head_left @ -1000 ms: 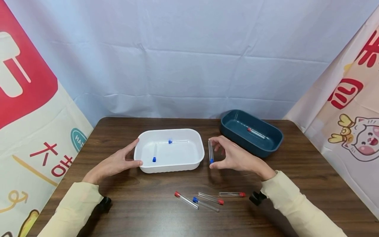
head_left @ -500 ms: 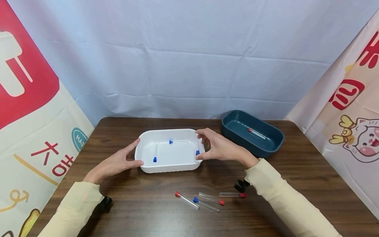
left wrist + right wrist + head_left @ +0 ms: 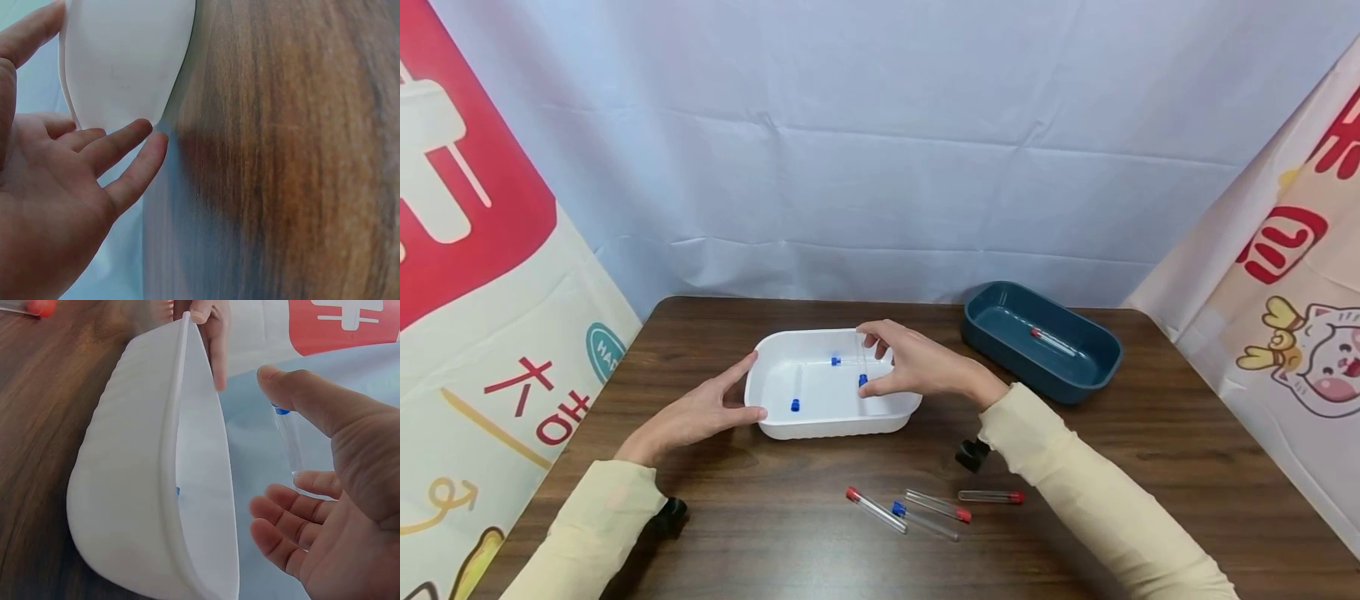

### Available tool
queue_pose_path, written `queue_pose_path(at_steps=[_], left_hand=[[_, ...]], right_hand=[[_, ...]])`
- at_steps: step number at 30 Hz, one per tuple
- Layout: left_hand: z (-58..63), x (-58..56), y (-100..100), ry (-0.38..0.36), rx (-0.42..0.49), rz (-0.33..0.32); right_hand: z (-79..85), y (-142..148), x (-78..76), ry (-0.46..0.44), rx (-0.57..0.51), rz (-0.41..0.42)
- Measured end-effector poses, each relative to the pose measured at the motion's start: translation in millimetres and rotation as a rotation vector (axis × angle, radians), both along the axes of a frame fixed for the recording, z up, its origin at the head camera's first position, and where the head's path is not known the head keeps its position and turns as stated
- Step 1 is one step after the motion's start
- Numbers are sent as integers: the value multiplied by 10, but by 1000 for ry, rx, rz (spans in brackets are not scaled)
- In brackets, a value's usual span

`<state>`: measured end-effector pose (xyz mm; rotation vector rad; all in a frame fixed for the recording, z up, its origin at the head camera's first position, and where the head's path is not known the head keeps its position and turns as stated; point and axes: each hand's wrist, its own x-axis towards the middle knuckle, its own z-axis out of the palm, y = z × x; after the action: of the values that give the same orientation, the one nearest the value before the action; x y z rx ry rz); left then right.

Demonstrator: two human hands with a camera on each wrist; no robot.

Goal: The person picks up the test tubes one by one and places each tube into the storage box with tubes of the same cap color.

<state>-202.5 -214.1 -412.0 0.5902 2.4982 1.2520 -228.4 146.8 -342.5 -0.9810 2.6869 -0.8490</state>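
Observation:
My right hand (image 3: 917, 360) pinches a blue-capped test tube (image 3: 289, 439) lengthwise, thumb at the cap and a fingertip at the clear end. It is over the right half of a white tray (image 3: 831, 427). Two more blue-capped tubes lie in the tray, one with its cap (image 3: 795, 405) at the left, the other with its cap (image 3: 836, 361) near the back. At the tray's left end my left hand (image 3: 692, 414) touches the rim, thumb at the near corner and fairly straight fingers along the end. In the left wrist view these fingers (image 3: 119, 147) meet the white wall.
A dark teal bin (image 3: 1090, 390) at the back right holds one red-capped tube (image 3: 1054, 341). On the wooden table in front lie several tubes: red-capped ones (image 3: 877, 510), (image 3: 938, 506), (image 3: 991, 497) and a blue-capped one (image 3: 925, 522). A pale cloth hangs behind.
My right hand has carried the blue-capped test tube leftwards, from beside the white tray across its right rim to above its inside. The left hand stays at the tray's left end.

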Motion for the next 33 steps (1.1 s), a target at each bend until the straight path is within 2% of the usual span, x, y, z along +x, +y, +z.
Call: queue_pose_path(at_steps=[17,33], left_hand=[[-27,-5,4,-4,6,8],[-28,-8,0,-11,5,4]], right_hand=[[-142,-281,-185,-80,-16,47],[-330,-521,-316,-140,2,17]])
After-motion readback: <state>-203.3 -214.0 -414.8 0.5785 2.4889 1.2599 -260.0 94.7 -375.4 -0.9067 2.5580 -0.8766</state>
